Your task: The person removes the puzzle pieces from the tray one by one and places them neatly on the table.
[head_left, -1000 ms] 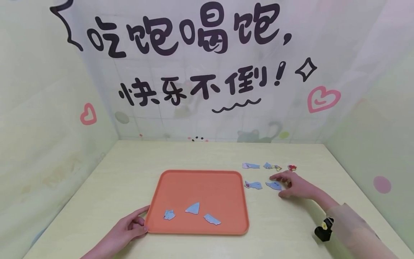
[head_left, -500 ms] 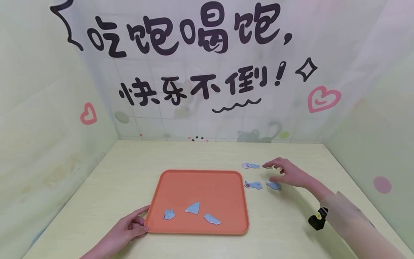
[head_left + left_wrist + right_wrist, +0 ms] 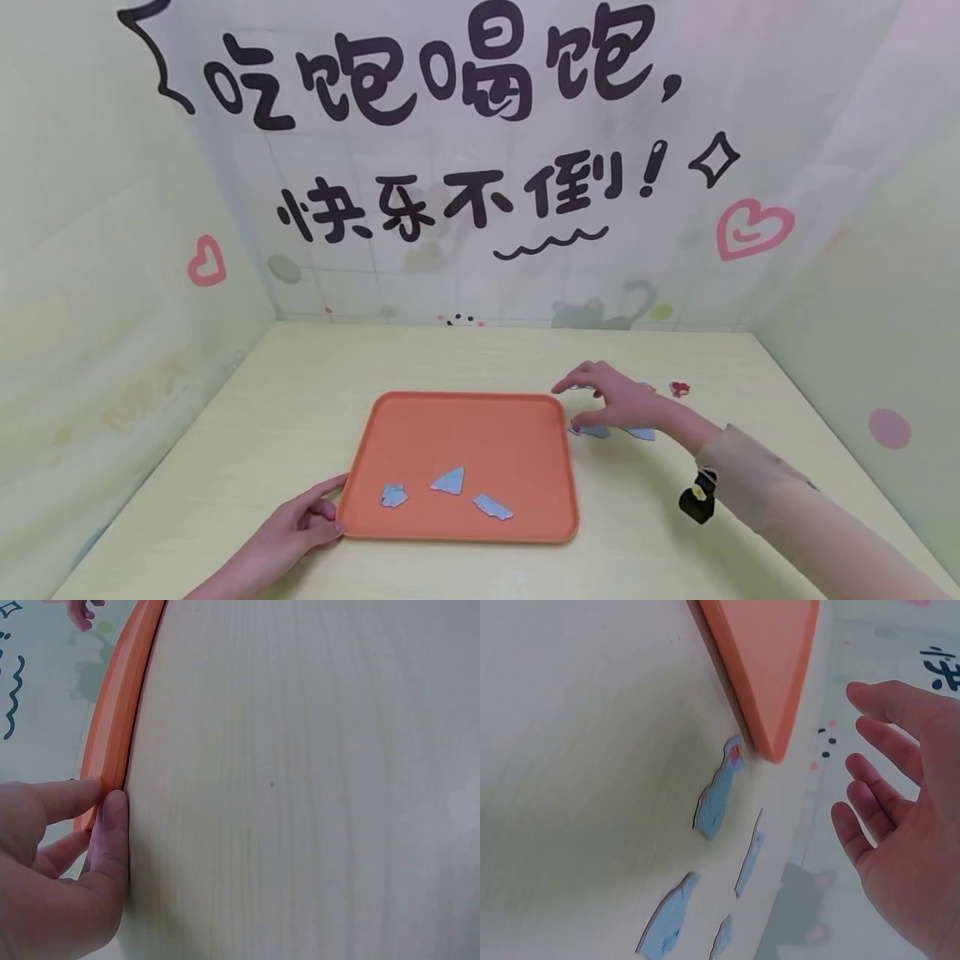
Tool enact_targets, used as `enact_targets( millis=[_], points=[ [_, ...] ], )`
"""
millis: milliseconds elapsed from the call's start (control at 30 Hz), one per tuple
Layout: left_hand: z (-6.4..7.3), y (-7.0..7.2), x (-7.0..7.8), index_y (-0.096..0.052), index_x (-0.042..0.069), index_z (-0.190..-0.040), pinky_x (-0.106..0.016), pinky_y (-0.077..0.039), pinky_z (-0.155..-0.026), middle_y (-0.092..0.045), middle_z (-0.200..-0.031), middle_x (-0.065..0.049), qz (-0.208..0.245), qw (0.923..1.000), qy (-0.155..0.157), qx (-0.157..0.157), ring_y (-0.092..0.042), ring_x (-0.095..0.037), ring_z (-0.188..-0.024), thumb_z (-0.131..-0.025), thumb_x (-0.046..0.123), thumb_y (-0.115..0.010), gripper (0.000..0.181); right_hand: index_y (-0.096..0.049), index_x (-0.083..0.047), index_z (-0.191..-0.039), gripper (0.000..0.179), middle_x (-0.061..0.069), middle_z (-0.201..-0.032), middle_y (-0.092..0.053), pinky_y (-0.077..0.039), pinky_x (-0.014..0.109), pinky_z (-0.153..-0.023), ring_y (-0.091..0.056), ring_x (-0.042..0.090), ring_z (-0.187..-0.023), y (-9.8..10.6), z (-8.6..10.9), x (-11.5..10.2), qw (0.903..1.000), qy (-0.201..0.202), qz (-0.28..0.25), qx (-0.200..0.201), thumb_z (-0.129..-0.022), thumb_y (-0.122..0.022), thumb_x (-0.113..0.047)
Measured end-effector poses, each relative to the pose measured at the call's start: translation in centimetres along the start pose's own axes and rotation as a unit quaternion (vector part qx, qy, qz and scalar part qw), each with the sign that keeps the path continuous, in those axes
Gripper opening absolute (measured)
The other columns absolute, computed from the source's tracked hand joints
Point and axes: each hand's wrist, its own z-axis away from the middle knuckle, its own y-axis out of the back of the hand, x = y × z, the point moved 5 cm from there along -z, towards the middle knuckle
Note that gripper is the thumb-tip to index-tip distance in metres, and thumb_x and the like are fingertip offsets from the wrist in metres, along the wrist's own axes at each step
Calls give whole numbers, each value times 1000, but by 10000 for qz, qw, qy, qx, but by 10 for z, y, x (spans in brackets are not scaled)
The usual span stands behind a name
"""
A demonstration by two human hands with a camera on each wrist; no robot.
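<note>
My left hand [image 3: 303, 525] holds the front left corner of an orange tray [image 3: 465, 433], thumb and fingers at its rim. The left wrist view shows the same grip on the tray's edge [image 3: 120, 697]. My right hand [image 3: 618, 402] hovers above the table by the tray's back right corner, fingers spread, holding nothing. Beneath it lie irregular light-blue puzzle pieces, partly hidden in the head view. The right wrist view shows a piece with a red mark [image 3: 716, 791], a narrow piece [image 3: 750, 855] and a wider one [image 3: 667, 919].
On the tray lie a jagged piece [image 3: 393, 496], a triangular piece [image 3: 448, 481] and a long piece [image 3: 492, 507]. A small red piece [image 3: 679, 389] lies behind the right wrist. Printed curtains [image 3: 480, 283] enclose the table's back and sides.
My right hand has moved left across the loose pieces, from the rightmost ones toward the tray's back right corner. The red piece shows again. My left hand and the tray stay put.
</note>
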Motion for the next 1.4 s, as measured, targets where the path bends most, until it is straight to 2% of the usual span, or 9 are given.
enact_targets(
  millis=[233,467,633,800,1033,1400],
  points=[
    [0,-1,1,-27,-2,-154,-21,-55,-77,-52,-104,-8,124,9999,-61,-33,-55,-9,-83,-93,11,-66,74,-63,-19,-129,44,6,-131,-53,-47,49,-90,-46,32,-118,-25,-16,-30,9984,346,105,-438,-87,-74,-13],
    [1,-2,1,-28,-2,-154,-21,-56,-79,-51,-105,-9,260,9996,-106,-84,-56,-9,-84,-92,12,-67,75,-60,-17,-133,45,3,-134,-51,-45,50,-98,-43,30,-124,-48,-26,-52,9937,533,-104,-979,-89,-69,-13],
    [1,-3,3,-26,-3,-154,-22,-56,-79,-51,-105,-8,280,9995,-115,-93,-55,-8,-84,-93,9,-65,73,-60,-19,-132,44,-4,-134,-52,-45,42,-100,-43,20,-126,-67,-30,-64,9885,835,112,-1256,-89,-69,-16],
    [1,-4,3,-25,-4,-154,-22,-56,-80,-50,-105,-8,286,9995,-119,-100,-56,-8,-85,-94,8,-64,73,-61,-21,-132,46,-8,-132,-54,-41,34,-104,-42,14,-127,-82,-30,-77,9825,1104,322,-1466,-88,-72,-23],
    [2,-3,1,-25,-3,-154,-22,-56,-79,-51,-106,-8,290,9995,-114,-75,-57,-8,-85,-93,8,-64,73,-59,-28,-134,53,-11,-134,-55,-40,30,-104,-41,9,-123,-96,-32,-84,9741,1272,573,-1779,-84,-76,-28],
    [2,-1,0,-27,-3,-153,-22,-56,-79,-51,-106,-10,217,9996,-149,-31,-57,-8,-84,-93,9,-66,73,-60,-29,-134,54,-13,-137,-53,-39,24,-106,-39,7,-126,-111,-30,-86,9617,1454,576,-2251,-84,-79,-23]
  ],
)
